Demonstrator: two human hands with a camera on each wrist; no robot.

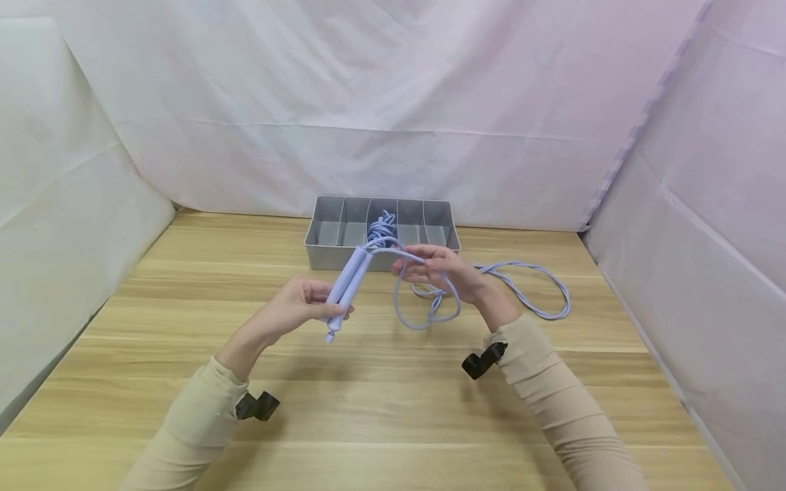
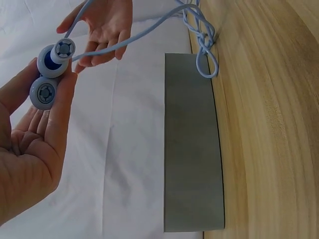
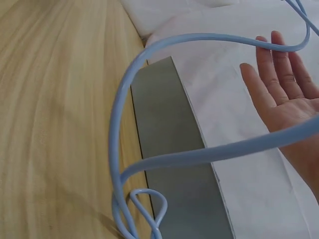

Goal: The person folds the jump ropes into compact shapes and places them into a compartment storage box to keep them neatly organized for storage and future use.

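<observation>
My left hand (image 1: 293,307) pinches the two pale blue handles of a jump rope (image 1: 350,281) side by side, between thumb and fingers. They are held tilted above the table, and their round ends (image 2: 44,93) show in the left wrist view. The cord runs from the far ends of the handles toward my right hand (image 1: 451,268). That hand is palm up with extended fingers (image 3: 284,74), and the cord passes across them in the right wrist view. From there the cord hangs in a loop, and more of it lies twisted on the table to the right.
A grey box (image 1: 344,259) divided into compartments stands at the back of the wooden table (image 1: 381,423). Its middle compartment has a bundled blue cord (image 1: 382,228) in it. White cloth (image 1: 368,164) hangs behind and along both sides.
</observation>
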